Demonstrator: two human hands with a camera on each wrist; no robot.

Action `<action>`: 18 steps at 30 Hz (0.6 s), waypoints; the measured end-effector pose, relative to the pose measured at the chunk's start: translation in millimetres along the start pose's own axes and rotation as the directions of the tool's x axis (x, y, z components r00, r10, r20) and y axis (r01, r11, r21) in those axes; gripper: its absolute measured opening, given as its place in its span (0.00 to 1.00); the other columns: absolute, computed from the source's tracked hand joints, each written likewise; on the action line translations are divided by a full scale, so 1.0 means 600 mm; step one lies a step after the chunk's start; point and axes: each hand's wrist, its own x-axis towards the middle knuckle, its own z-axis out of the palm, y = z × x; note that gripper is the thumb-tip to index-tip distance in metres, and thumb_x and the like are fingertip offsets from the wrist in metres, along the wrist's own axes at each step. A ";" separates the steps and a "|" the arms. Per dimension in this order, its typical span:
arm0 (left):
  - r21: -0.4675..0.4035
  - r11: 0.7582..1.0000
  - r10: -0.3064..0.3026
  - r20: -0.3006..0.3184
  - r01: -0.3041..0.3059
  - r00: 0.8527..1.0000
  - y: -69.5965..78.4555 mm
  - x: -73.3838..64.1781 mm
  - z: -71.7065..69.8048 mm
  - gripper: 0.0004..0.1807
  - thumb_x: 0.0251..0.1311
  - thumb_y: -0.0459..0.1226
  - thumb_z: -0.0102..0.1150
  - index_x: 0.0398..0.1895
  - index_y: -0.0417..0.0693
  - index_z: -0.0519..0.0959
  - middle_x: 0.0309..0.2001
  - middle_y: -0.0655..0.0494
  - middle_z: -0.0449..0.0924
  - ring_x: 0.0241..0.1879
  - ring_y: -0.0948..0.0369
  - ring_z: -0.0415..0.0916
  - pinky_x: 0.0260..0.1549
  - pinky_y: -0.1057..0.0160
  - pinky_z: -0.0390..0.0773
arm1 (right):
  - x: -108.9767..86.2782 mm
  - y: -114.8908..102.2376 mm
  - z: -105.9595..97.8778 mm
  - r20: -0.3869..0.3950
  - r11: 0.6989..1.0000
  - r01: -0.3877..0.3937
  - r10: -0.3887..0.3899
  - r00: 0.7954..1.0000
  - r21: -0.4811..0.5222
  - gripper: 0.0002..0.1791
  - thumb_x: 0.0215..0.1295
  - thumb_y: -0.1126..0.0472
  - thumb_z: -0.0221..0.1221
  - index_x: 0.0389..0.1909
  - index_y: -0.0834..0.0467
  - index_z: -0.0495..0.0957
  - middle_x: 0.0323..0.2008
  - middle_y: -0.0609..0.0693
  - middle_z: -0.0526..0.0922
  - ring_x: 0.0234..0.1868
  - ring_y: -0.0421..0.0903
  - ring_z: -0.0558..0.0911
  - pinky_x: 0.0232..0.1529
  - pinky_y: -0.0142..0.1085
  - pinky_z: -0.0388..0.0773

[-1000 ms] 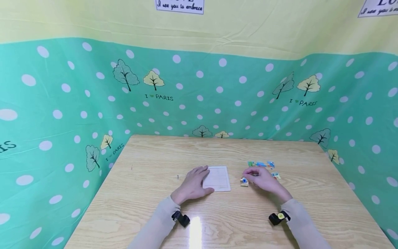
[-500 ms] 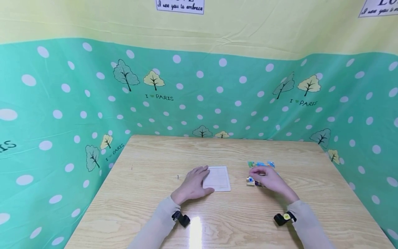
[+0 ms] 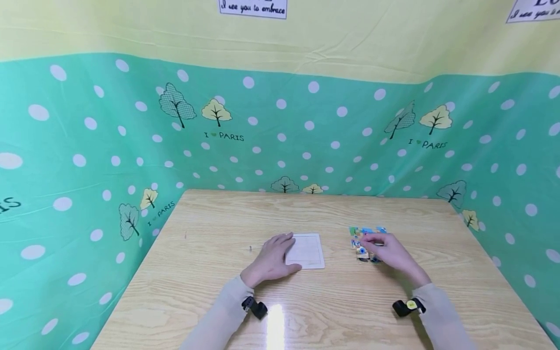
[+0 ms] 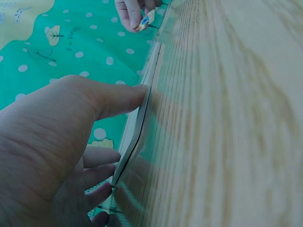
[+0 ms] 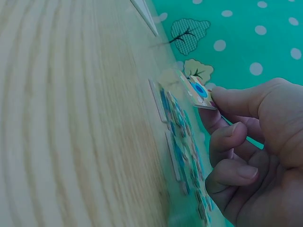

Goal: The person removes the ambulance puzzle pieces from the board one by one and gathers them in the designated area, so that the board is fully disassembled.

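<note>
My right hand (image 3: 391, 252) pinches a small jigsaw puzzle piece (image 5: 199, 91) between thumb and index finger. A blue round print shows on its pale yellow face, and it is held tilted above the table. Below it lie several colourful puzzle pieces (image 5: 179, 135), partly hidden by the hand in the head view. My left hand (image 3: 272, 258) rests at the left side of a flat white puzzle board (image 3: 307, 252). Its thumb (image 4: 120, 98) touches the near edge, while the other fingers lie spread, fairly straight, along the board's far left side.
Both hands work over a wooden table (image 3: 218, 218), with a green dotted cloth (image 3: 280, 141) hanging behind and at the sides. A tiny object (image 3: 251, 248) lies left of the left hand. Bare wood separates the board from the loose pieces.
My right hand has moved rightward with the pinched puzzle piece, from beside the board to over the loose pieces. The left hand and the board have stayed put.
</note>
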 end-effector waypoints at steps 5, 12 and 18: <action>0.002 1.000 0.001 0.003 -0.001 1.000 0.001 -0.001 0.000 0.46 0.63 0.57 0.67 0.79 0.41 0.69 0.82 0.45 0.63 0.82 0.43 0.59 0.79 0.37 0.60 | -0.006 0.007 -0.012 -0.003 1.000 -0.026 0.026 1.000 0.008 0.22 0.80 0.48 0.60 0.59 0.62 0.85 0.57 0.61 0.86 0.50 0.51 0.83 0.43 0.37 0.81; 0.014 1.000 0.006 0.005 -0.006 1.000 -0.001 0.000 0.001 0.47 0.63 0.58 0.66 0.79 0.40 0.69 0.82 0.45 0.63 0.82 0.43 0.59 0.79 0.36 0.61 | -0.015 0.025 -0.030 -0.010 0.999 -0.045 0.046 0.999 0.028 0.23 0.80 0.50 0.60 0.61 0.65 0.82 0.57 0.64 0.85 0.37 0.43 0.79 0.31 0.34 0.79; 0.011 1.000 0.006 0.000 -0.006 1.000 0.001 -0.002 -0.002 0.46 0.63 0.57 0.67 0.78 0.40 0.69 0.82 0.45 0.64 0.81 0.43 0.60 0.78 0.36 0.62 | -0.022 0.043 -0.045 -0.019 0.995 -0.088 0.089 0.996 0.040 0.26 0.80 0.49 0.60 0.63 0.66 0.81 0.51 0.61 0.86 0.27 0.43 0.76 0.27 0.35 0.77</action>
